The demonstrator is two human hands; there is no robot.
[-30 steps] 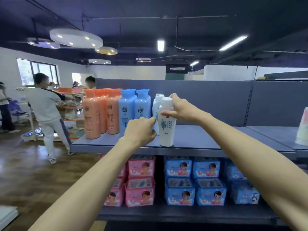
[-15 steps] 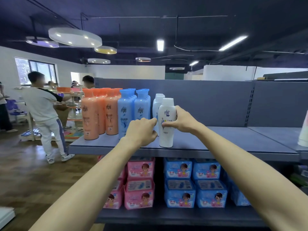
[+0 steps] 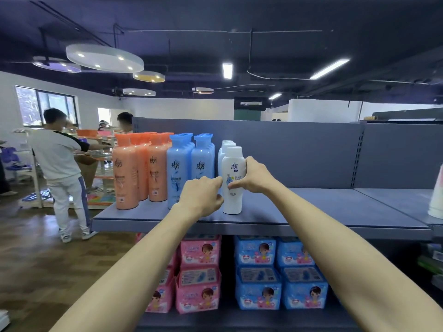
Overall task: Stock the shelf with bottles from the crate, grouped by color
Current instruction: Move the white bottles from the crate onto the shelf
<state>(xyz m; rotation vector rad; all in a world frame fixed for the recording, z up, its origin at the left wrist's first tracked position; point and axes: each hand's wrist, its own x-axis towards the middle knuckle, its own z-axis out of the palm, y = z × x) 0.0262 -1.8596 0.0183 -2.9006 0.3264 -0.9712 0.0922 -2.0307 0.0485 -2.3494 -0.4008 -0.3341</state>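
Shelf surface: grey metal shelf (image 3: 311, 212) at chest height, its front lip nearest the camera, a perforated grey back panel (image 3: 299, 152) behind it.
Lower shelf: pink packs (image 3: 200, 250) on the left and blue packs (image 3: 257, 252) on the right, stacked under the top shelf.
Left hand (image 3: 201, 196): fingers curled into a loose fist, knuckles against the left side of the white bottle; whether it grips anything I cannot tell.
Right hand (image 3: 255, 174): wrapped round the white bottle's middle from the right, thumb across the label.
White bottle (image 3: 232, 200): upright on the shelf near the front edge, rounded white cap, blue logo and small blue print on the front.
White row (image 3: 226, 146): more white bottles lined up directly behind it.
Blue bottles (image 3: 189, 164): two rows just left of the white ones.
Orange bottles (image 3: 140, 168): grouped furthest left on the shelf.
Room: wooden floor (image 3: 36, 259), a person in a white shirt (image 3: 57, 156) at left, dark ceiling with round lamps (image 3: 104, 58).
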